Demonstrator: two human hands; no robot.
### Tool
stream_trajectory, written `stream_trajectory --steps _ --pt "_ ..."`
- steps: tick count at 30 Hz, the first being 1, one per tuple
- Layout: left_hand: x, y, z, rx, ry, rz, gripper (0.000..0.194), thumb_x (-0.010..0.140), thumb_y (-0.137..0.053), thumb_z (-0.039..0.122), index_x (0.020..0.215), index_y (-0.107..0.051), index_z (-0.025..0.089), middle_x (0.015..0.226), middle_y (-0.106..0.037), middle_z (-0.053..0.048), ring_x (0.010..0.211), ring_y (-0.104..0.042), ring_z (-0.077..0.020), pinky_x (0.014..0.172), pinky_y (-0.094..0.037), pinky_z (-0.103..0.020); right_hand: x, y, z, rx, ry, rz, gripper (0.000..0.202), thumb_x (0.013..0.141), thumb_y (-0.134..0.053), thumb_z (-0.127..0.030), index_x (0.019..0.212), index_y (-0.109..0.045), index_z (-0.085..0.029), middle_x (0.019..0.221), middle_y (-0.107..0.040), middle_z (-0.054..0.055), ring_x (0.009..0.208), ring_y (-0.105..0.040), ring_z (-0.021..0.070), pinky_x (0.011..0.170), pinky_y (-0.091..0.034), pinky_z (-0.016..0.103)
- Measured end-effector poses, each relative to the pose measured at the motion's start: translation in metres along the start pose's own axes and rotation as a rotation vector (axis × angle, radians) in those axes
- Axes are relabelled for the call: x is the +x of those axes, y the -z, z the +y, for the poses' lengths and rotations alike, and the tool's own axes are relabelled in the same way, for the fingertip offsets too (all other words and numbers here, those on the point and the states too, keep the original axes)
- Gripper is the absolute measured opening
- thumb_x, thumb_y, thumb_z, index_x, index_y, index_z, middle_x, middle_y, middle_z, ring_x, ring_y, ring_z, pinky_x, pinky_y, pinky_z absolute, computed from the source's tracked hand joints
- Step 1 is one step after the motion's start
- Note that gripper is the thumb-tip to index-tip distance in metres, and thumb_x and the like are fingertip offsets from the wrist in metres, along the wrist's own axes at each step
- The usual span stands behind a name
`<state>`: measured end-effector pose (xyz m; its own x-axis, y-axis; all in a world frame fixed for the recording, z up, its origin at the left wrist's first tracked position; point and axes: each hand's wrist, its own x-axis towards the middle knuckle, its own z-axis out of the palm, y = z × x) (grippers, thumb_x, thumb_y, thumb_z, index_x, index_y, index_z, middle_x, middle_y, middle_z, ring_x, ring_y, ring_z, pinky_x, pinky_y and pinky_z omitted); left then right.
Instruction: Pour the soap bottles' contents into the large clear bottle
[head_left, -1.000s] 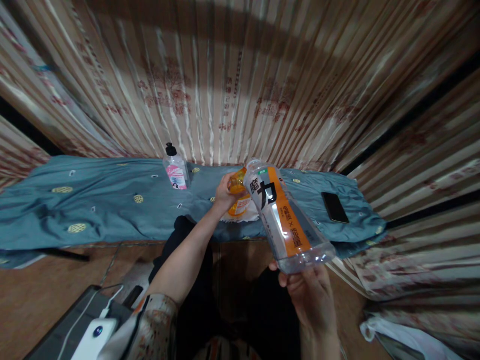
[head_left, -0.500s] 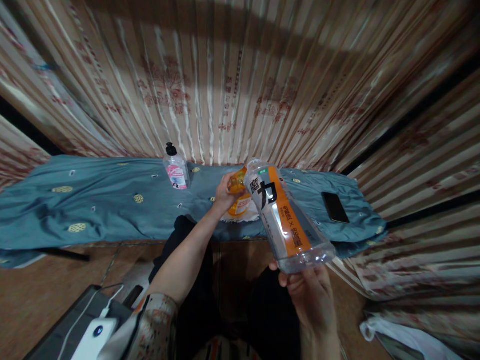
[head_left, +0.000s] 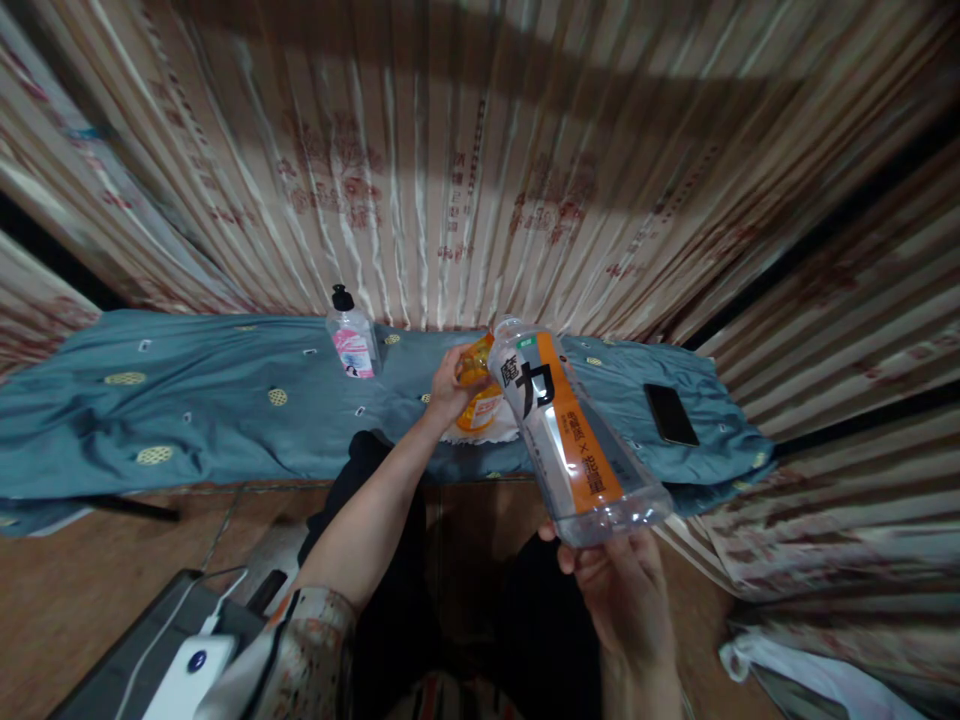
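Note:
My right hand [head_left: 619, 590] grips the base of a large clear plastic bottle [head_left: 570, 430] with an orange label. The bottle is tilted, its neck pointing up and left, its bottom toward me. My left hand [head_left: 452, 385] is closed around the upper part of an orange bottle [head_left: 478, 412] with a pale label, which stands on a white cloth [head_left: 504, 428]. The clear bottle's mouth meets the top of the orange bottle, though the exact contact is hard to make out. Further left, a clear bottle with a pink label and black cap [head_left: 351, 340] stands upright.
A teal patterned cloth [head_left: 225, 400] covers the narrow surface before me. A black phone [head_left: 670, 414] lies on its right part. Pleated curtains [head_left: 420, 150] hang behind and beside it. At lower left, a white power bank [head_left: 191, 675] with a cable rests on a dark surface.

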<state>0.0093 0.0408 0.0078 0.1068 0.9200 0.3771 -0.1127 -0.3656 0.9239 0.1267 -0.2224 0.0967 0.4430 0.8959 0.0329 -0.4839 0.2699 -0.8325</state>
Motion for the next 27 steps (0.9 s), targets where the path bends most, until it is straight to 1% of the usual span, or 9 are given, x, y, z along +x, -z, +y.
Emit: stream_trajectory --steps 10,16,20,24,27 --pt "0.0005 -0.0001 -0.0043 0.042 -0.028 -0.001 0.056 0.065 -0.086 0.040 0.114 -0.067 0.023 0.115 -0.071 -0.005 0.111 -0.067 -0.0246 0.097 -0.056 -0.037 -0.0008 0.0014 0.0012 0.009 0.001 0.005 0.020 0.075 -0.092 -0.039 0.082 -0.080 -0.024 0.072 -0.082 0.003 0.057 -0.080 0.0243 0.041 -0.055 0.017" --pt "0.0004 0.0008 -0.0043 0.051 -0.013 -0.015 0.058 0.066 -0.086 0.041 0.117 -0.066 0.022 0.118 -0.070 -0.007 0.111 -0.067 -0.0255 0.099 -0.055 -0.038 -0.0009 0.0025 0.0019 -0.003 -0.002 -0.002 0.021 0.075 -0.092 -0.039 0.083 -0.081 -0.023 0.071 -0.082 0.004 0.057 -0.080 0.0238 0.041 -0.055 0.017" --pt "0.0005 0.0013 -0.0031 0.048 -0.021 -0.016 0.058 0.065 -0.086 0.041 0.116 -0.066 0.023 0.117 -0.070 -0.006 0.112 -0.066 -0.0261 0.100 -0.055 -0.040 -0.0008 0.0022 0.0017 0.002 -0.004 0.001 0.018 0.077 -0.091 -0.038 0.083 -0.081 -0.025 0.072 -0.082 0.004 0.057 -0.080 0.0239 0.041 -0.055 0.018" --pt "0.0007 0.0008 -0.0034 0.049 -0.015 -0.006 0.058 0.064 -0.087 0.043 0.115 -0.067 0.023 0.116 -0.070 -0.007 0.112 -0.066 -0.0273 0.100 -0.055 -0.043 -0.0013 0.0014 0.0005 0.005 -0.004 -0.007 0.019 0.076 -0.092 -0.038 0.081 -0.081 -0.024 0.073 -0.082 0.004 0.057 -0.080 0.0237 0.041 -0.055 0.017" --pt "0.0006 0.0003 -0.0038 0.058 -0.007 -0.001 0.057 0.064 -0.086 0.041 0.115 -0.067 0.023 0.116 -0.070 -0.007 0.112 -0.067 -0.0271 0.101 -0.055 -0.042 -0.0015 0.0011 0.0005 0.000 -0.004 -0.011 0.020 0.076 -0.092 -0.039 0.082 -0.080 -0.024 0.073 -0.082 0.003 0.058 -0.080 0.0237 0.041 -0.056 0.017"
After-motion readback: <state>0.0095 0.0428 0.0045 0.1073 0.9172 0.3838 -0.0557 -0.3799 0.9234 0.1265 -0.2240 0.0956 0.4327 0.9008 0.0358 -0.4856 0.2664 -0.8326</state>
